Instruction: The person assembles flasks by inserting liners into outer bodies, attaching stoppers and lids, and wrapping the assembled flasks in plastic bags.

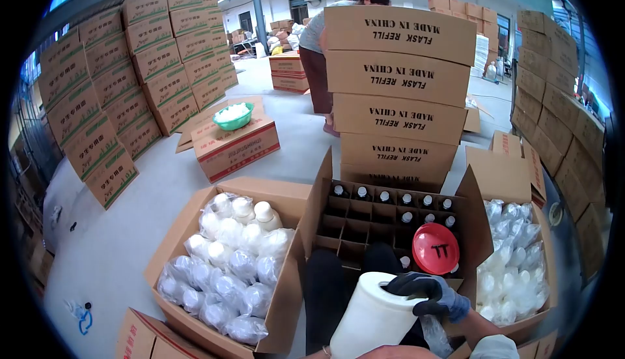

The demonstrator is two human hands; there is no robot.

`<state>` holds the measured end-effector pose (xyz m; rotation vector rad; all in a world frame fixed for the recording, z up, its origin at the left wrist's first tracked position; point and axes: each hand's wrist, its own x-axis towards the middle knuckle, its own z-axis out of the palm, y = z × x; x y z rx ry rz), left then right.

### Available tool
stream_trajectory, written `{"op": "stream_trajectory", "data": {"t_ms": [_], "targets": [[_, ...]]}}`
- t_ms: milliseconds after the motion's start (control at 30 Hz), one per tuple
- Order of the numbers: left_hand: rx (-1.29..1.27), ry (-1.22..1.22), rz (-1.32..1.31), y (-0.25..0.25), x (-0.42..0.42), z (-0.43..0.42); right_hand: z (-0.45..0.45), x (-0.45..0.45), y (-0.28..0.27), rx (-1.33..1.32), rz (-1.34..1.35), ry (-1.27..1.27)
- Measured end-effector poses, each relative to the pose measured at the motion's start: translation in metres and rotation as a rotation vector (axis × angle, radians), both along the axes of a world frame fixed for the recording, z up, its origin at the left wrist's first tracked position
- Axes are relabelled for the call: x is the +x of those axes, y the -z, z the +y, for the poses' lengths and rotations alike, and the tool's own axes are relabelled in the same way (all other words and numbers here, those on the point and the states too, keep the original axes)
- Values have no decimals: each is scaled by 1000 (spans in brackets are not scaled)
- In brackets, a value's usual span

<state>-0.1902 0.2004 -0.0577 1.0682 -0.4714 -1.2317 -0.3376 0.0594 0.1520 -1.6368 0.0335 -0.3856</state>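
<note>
My right hand [433, 294], in a dark grey glove, is closed over the top rim of a white hollow cylinder [374, 316], its fingers at the opening. The cylinder leans between my knees. Of my left arm, only bare skin shows at the bottom edge by the cylinder's base; its fingers are hidden. A clear plastic bag [436, 336] hangs below my right hand. Ahead stands a divided carton [390, 264] with several dark bottles [384, 196] with pale caps. A round red lid [435, 248] marked in black rests over its right side.
Left of me, an open carton [170, 242] holds bagged white flasks [228, 232]; another carton [549, 281] of bagged white pieces is at right. Behind the bottles rises a stack of cartons [400, 72], partly hiding a person [319, 66]. A green basin [233, 116] sits on a carton.
</note>
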Motion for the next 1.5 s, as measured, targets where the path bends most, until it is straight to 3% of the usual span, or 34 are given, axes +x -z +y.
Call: {"op": "stream_trajectory", "data": {"t_ms": [167,200,333,367,433,500,633,700,733,833,900,967,1067,1133,1167,1200,1267,1300,1333,1367,1433,1467,1500], "targets": [[8,-9,-65,-5,5,0,-27,4,26,108,-67,-67],[6,-6,-75,-7,6,0,-26,-5,14,101,-16,13],[-4,20,-122,-9,2,-5,-52,-29,50,-9,188,305],[-5,41,-139,-10,2,-7,-44,-29,46,63,105,354],[3,78,-185,-10,4,-9,-45,-26,61,-30,138,372],[20,92,-237,-12,12,-13,-26,-25,57,-29,341,465],[40,113,-284,-16,12,-26,-23,-28,65,-2,325,500],[56,117,-291,-18,8,-30,-27,-34,75,154,233,409],[61,115,-289,-17,9,-31,-32,-31,94,254,38,333],[75,115,-289,-19,7,-34,-22,-32,80,334,-72,310],[80,114,-290,-19,5,-36,-16,-30,65,879,-257,199],[88,112,-288,-19,7,-37,-20,-20,66,1253,-421,25],[96,97,-277,-18,12,-32,-52,-18,70,967,-308,419],[106,75,-257,-19,16,-21,-92,-28,94,682,7,826],[116,57,-245,-20,16,-14,-119,-37,126,698,99,892],[124,40,-221,-21,17,-7,-176,-33,237,88,-164,1016],[124,8,-164,-22,18,4,-205,-59,268,-642,268,1380],[113,-7,-107,-22,19,7,-195,-65,248,-694,373,1519],[96,-24,-48,-22,18,11,-211,-74,276,-988,422,1577],[75,-46,28,-23,19,14,-214,-80,286,-937,557,1505],[-138,-57,492,-26,23,17,-211,-81,299,-1031,915,1345],[-257,-49,760,-28,24,16,-203,-73,281,-958,924,1262],[-315,-56,858,-34,23,8,-192,-62,259,-966,601,1203]]}}
